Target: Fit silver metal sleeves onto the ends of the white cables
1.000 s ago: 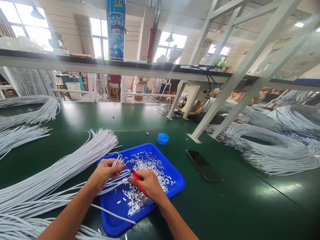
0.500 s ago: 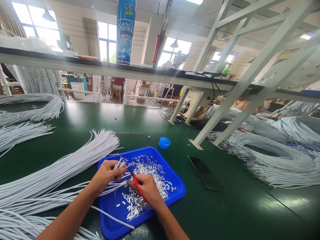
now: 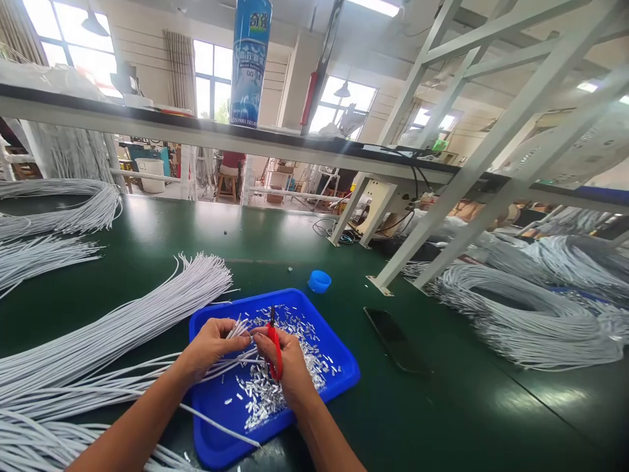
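My left hand point(image 3: 216, 342) is closed round several white cables point(image 3: 239, 328), whose ends poke up past the thumb. Beside it my right hand point(image 3: 287, 364) grips scissors with red handles point(image 3: 278, 357), the dark blades pointing up and away from the cables. Fingertips of both hands nearly meet at the cable ends; whether they touch is too small to tell. Both hands are over a blue tray point(image 3: 348, 377) strewn with small shiny silver pieces point(image 3: 265, 400). A single cable point(image 3: 221, 425) crosses the tray's front left corner.
A thick bundle of white cables point(image 3: 147, 321) lies left of the tray. To the right are a dark phone point(image 3: 396, 341) and a blue cap point(image 3: 320, 282). White metal supports point(image 3: 432, 216) and coiled cables point(image 3: 531, 308) stand farther right. A blue spray can point(image 3: 250, 72) is on the shelf point(image 3: 196, 131).
The scissors have swung from pointing at the cable ends to pointing upward. My right hand's fingertips have come closer to the cables in my left hand.
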Demonstrator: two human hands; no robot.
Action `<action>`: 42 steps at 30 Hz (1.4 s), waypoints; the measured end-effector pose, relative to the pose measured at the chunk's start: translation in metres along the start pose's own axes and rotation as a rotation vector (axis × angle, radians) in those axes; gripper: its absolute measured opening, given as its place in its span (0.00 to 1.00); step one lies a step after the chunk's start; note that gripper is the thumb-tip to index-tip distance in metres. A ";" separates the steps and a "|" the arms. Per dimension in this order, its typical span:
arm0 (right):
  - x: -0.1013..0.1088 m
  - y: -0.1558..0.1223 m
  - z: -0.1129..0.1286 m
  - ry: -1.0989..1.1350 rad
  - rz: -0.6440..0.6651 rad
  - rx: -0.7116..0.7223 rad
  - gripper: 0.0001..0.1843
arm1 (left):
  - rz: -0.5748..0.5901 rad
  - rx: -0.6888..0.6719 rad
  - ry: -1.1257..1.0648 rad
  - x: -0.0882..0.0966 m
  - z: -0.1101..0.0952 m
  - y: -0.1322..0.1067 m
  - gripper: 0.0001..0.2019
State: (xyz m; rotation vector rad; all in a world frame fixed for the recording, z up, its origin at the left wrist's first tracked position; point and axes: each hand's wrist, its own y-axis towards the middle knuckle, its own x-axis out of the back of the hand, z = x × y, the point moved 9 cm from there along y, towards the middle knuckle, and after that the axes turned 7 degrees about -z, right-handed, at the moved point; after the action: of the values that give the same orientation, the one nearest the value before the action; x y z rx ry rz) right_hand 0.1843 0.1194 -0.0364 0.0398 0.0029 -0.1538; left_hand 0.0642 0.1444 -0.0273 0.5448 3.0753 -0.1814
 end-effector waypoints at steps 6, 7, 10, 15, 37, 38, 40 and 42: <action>0.009 -0.009 0.021 -0.193 -0.192 0.296 0.13 | -0.126 -0.027 0.237 0.008 0.008 0.001 0.13; 0.007 -0.007 0.015 -0.124 -0.153 0.225 0.13 | -0.091 -0.040 0.214 0.005 0.005 0.001 0.13; -0.007 -0.001 -0.010 0.148 0.005 -0.021 0.14 | 0.002 -0.081 0.122 -0.002 -0.006 -0.001 0.10; 0.005 -0.006 0.003 -0.007 -0.100 0.191 0.12 | 0.001 -0.014 0.023 -0.002 0.002 0.000 0.10; 0.031 0.000 0.018 -0.094 -0.246 0.177 0.13 | -0.023 -0.019 0.004 -0.003 0.010 0.000 0.10; 0.025 0.000 0.015 -0.064 -0.170 0.136 0.12 | -0.031 -0.004 -0.011 -0.002 0.011 0.001 0.11; 0.010 -0.003 0.012 -0.035 -0.044 0.098 0.11 | -0.030 0.006 -0.011 -0.001 0.012 0.001 0.12; 0.005 -0.007 0.008 0.005 -0.046 0.053 0.10 | -0.020 0.003 0.006 -0.001 0.011 0.001 0.12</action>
State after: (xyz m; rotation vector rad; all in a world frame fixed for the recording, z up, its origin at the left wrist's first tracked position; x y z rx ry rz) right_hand 0.1879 0.1117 -0.0288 0.0932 0.0053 -0.1999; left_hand 0.0655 0.1435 -0.0385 0.5157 3.0877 -0.1858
